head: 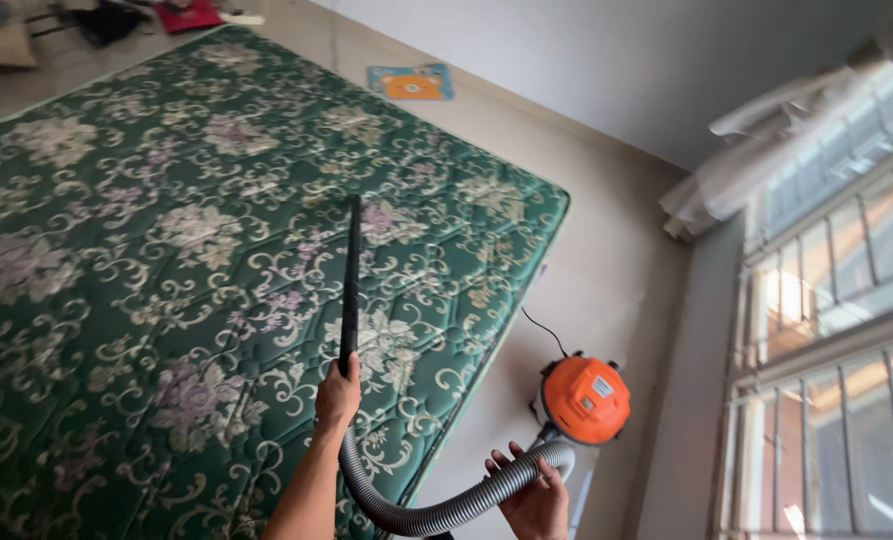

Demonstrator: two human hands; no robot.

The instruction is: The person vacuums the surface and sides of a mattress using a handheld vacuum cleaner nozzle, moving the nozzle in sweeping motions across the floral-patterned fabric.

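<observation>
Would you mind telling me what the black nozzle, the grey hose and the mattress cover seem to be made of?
Black nozzle: probably rigid matte plastic, straight and unbending. Grey hose: ribbed flexible plastic, judging by its curve. Mattress cover: quilted woven fabric with a slight sheen, stitched floral pattern.

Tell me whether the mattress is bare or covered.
Bare: the mattress shows its quilted green floral ticking, with no sheet over it.

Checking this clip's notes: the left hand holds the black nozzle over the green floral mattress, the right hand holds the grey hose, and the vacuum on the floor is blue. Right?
Not quite: the vacuum on the floor is orange, not blue, as the head view shows. The rest stands: the left hand holds the black nozzle over the green floral mattress, and the right hand holds the grey hose.
</observation>
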